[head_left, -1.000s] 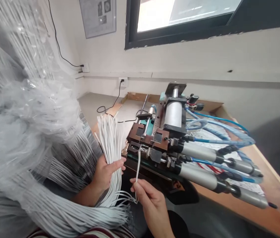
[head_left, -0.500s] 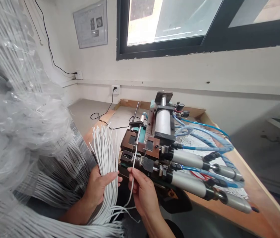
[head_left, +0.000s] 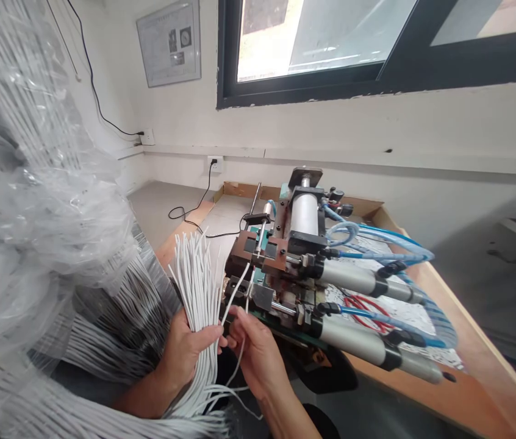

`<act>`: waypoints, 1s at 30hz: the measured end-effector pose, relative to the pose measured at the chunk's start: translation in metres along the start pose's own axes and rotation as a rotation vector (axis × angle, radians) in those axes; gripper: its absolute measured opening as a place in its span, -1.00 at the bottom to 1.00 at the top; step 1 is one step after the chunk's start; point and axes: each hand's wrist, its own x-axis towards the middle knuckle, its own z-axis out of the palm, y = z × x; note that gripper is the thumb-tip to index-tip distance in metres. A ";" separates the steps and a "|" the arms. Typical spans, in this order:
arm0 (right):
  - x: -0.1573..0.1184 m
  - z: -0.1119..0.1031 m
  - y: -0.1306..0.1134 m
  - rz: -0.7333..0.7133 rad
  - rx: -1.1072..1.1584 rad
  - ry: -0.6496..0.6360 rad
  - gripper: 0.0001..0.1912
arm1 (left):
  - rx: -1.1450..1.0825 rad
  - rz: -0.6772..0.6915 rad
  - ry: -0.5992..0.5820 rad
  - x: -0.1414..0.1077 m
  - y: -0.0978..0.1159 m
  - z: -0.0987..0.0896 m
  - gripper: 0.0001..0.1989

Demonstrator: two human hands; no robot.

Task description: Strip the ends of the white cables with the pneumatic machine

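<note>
left hand [head_left: 185,352]: grip closed round white wire bundle [head_left: 198,286] | right hand [head_left: 253,350]: single wire [head_left: 235,292] pinched, now drawn back (earlier fed upward) from stripping machine [head_left: 285,262] on worktop [head_left: 463,390], left of near front

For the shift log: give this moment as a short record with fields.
left hand: grips a bundle of white wires, ends fanned upward
right hand: pinches a single white wire at the machine's front
machine: pneumatic unit with metal cylinders and blue air hoses, on a wooden table
left side: more white wires in clear plastic wrap
wall: socket with black cable
</note>
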 end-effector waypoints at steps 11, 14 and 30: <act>-0.009 -0.010 0.005 -0.215 -0.178 0.206 -0.72 | -0.001 -0.029 -0.032 -0.002 -0.005 -0.002 -0.78; -0.007 -0.010 0.002 -0.188 -0.147 0.225 -0.71 | 0.008 -0.063 -0.005 -0.001 -0.003 -0.001 -0.76; -0.010 -0.001 0.006 -0.077 -0.169 0.003 -0.72 | -0.003 -0.024 -0.060 -0.003 -0.004 0.002 -0.82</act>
